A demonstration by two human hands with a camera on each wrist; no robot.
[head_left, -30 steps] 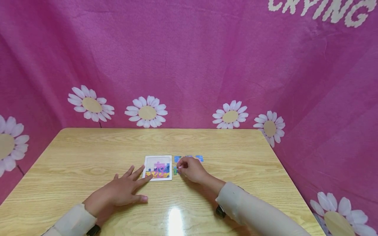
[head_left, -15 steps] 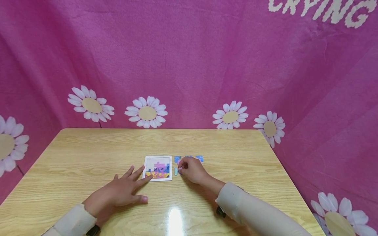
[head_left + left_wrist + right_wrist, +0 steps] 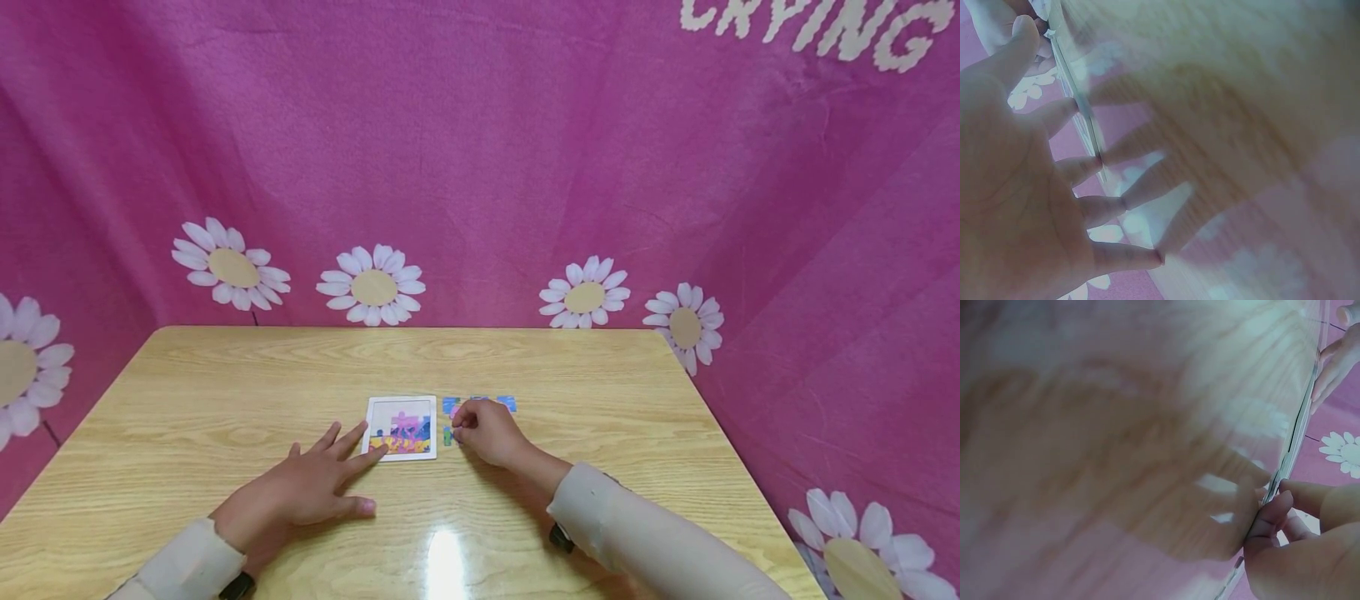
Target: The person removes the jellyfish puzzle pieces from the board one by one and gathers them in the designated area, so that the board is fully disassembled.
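A small white-framed jigsaw puzzle [image 3: 402,398] lies on the wooden table, its lower part filled with yellow, blue and pink picture pieces. My left hand [image 3: 311,483] is spread flat, with fingertips touching the frame's left side and lower left corner. Just right of the frame, my right hand [image 3: 489,432] pinches at a small green and blue puzzle piece [image 3: 447,436] with thumb and forefinger, low over the table. The curled fingers hide much of that piece. In the right wrist view, the same thumb and finger [image 3: 1284,499] meet close to the tabletop.
Behind my right hand lies a row of loose blue and pink puzzle pieces [image 3: 507,403], partly covered by the fingers. The wooden table [image 3: 225,383] reaches back to a pink cloth [image 3: 465,167] printed with white flowers.
The puzzle piece at my right fingertips has shifted slightly right, and its visible face went from green to pale blue and back to green. My left hand has stayed still.
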